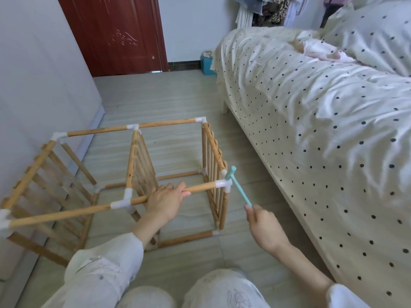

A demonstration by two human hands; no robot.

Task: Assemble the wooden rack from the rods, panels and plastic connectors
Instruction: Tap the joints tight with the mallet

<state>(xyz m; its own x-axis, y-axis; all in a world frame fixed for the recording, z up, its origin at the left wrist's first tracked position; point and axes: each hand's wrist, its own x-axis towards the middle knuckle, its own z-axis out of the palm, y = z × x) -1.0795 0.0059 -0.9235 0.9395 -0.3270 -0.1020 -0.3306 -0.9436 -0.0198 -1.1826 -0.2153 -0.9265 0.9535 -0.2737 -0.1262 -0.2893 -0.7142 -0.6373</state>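
The rack (124, 174) lies on the floor (178, 94) in the lower left of the frame, three slatted panels joined by rods and white connectors, with no readable writing on it. The left hand (165, 202) grasps the near top rod (200, 188) at centre, and the right hand (264, 225) pinches a small teal hammer (238, 187) whose head touches the corner connector (223, 185). A polka-dot bed (322, 130) fills the right side, a red-brown door (115, 34) stands upper left, and a white wall (37, 74) runs close along the rack's left.
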